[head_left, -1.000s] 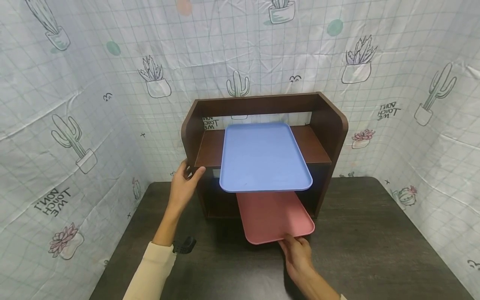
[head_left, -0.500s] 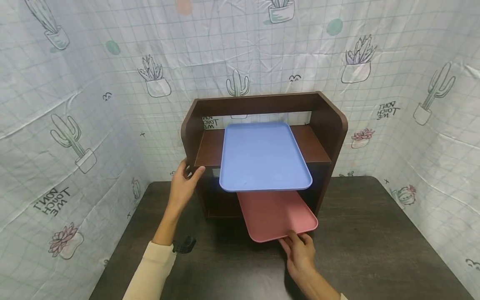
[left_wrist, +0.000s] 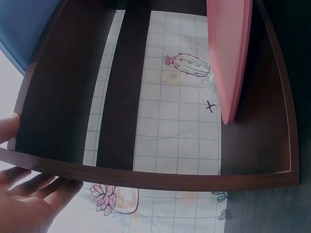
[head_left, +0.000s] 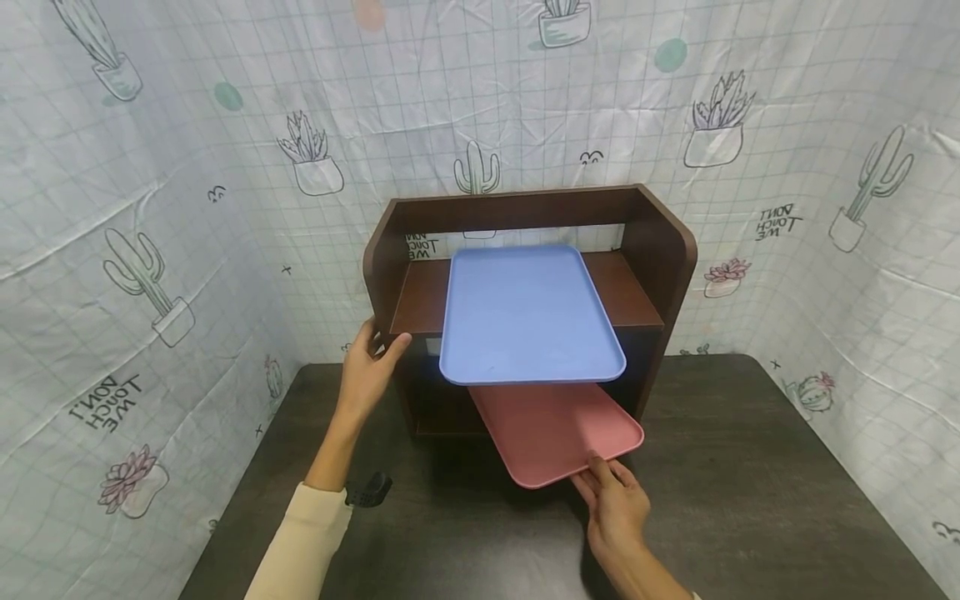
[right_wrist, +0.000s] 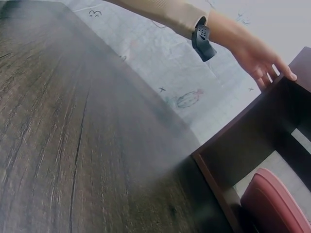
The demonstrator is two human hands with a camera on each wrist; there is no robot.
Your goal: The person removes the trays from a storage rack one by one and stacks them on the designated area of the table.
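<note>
A pink tray (head_left: 558, 433) juts out of the lower level of a dark brown two-tier shelf (head_left: 517, 208), its front end angled to the right. My right hand (head_left: 618, 508) pinches its front edge, thumb on top and fingers beneath. The tray's back part is hidden under a blue tray (head_left: 532, 317), which lies on the upper level and overhangs the front. My left hand (head_left: 367, 371) grips the shelf's left side panel, thumb at the front edge and fingers outside. In the left wrist view the pink tray (left_wrist: 231, 58) shows inside the lower compartment, close over its floor.
The shelf stands at the back of a dark wood table (head_left: 750, 475). Behind and beside it hangs a white grid cloth (head_left: 570, 108) printed with cacti. A black strap device (head_left: 370, 490) sits on the left wrist.
The pink tray's front end has swung to the right, and my right hand has moved right with it. My left hand, the shelf and the blue tray stay in place.
</note>
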